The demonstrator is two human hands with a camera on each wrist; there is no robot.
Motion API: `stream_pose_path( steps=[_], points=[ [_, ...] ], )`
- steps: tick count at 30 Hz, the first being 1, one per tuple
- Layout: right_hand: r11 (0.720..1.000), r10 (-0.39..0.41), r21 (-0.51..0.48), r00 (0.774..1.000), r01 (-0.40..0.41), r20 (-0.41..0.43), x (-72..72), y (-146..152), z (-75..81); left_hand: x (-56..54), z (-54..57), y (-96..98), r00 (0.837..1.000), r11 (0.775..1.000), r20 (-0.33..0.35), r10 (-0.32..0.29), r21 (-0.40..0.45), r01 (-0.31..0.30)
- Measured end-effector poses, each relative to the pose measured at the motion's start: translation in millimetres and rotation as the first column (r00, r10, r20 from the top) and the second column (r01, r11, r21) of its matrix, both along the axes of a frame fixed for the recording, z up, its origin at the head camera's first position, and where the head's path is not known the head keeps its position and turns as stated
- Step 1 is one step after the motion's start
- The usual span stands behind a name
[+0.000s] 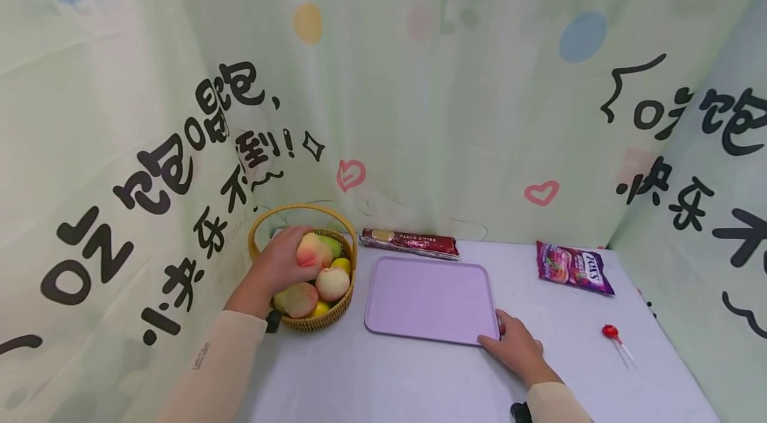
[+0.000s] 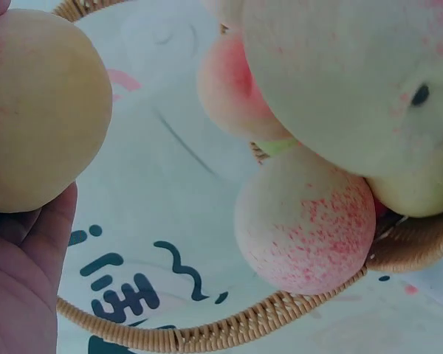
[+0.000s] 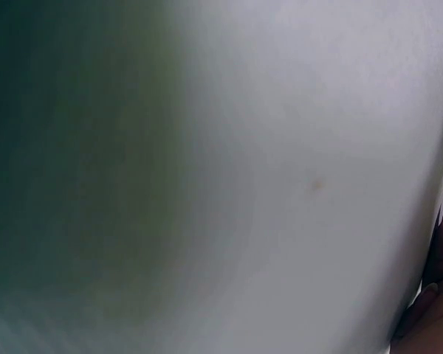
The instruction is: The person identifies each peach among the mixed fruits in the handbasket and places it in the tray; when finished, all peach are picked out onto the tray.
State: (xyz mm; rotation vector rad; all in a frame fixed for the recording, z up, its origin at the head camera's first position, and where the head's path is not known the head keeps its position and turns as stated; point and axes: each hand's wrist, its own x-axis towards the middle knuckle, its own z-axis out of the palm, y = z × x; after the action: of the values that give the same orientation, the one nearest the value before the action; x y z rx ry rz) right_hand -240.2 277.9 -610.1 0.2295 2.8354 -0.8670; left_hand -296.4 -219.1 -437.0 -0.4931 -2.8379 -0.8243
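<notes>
My left hand point(image 1: 281, 263) grips a pink and yellow peach point(image 1: 309, 251) above the wicker basket point(image 1: 317, 323) on the left of the table. In the left wrist view the held peach point(image 2: 44, 110) shows its pale yellow side, with part of the left hand point(image 2: 22, 273) beneath. Other fruit lies in the basket, among it a pale round peach point(image 1: 332, 284) and a green and reddish fruit point(image 1: 297, 300). At the near right corner of the purple tray point(image 1: 428, 300), my right hand point(image 1: 518, 350) holds the edge between thumb and fingers.
Behind the tray lies a dark red snack packet point(image 1: 410, 243). A purple candy bag point(image 1: 574, 268) and a red lollipop point(image 1: 611, 332) lie to the right on the white table point(image 1: 383, 383). A printed curtain point(image 1: 443, 110) encloses the table's back and sides.
</notes>
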Motion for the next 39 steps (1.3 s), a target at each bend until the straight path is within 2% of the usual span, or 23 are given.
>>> stream_pose_path(
  steps=[8,18,23,27,39],
  points=[
    [1.0,-0.001,-0.002,1.0,0.001,-0.005,1.2,1.0,0.3,12.3,7.9,10.8,0.997,1.0,-0.079,-0.006,0.03,0.008],
    [1.0,0.001,0.003,1.0,-0.001,-0.005,0.9,1.8,1.9,15.7,14.5,27.8,0.989,0.998,-0.148,-0.03,0.042,0.036],
    [1.0,-0.001,0.005,1.0,0.001,-0.008,0.8,2.3,3.1,17.0,15.6,37.9,0.981,0.993,-0.179,-0.07,0.078,0.085],
    [1.0,0.001,0.006,1.0,-0.001,-0.004,0.4,2.5,2.6,18.0,14.2,45.7,0.977,0.988,-0.186,-0.1,0.097,0.12],
    [1.0,0.005,-0.006,1.0,-0.005,-0.003,0.8,1.9,-0.4,21.9,8.0,69.1,0.985,0.981,-0.144,-0.097,0.15,0.119]
  ],
)
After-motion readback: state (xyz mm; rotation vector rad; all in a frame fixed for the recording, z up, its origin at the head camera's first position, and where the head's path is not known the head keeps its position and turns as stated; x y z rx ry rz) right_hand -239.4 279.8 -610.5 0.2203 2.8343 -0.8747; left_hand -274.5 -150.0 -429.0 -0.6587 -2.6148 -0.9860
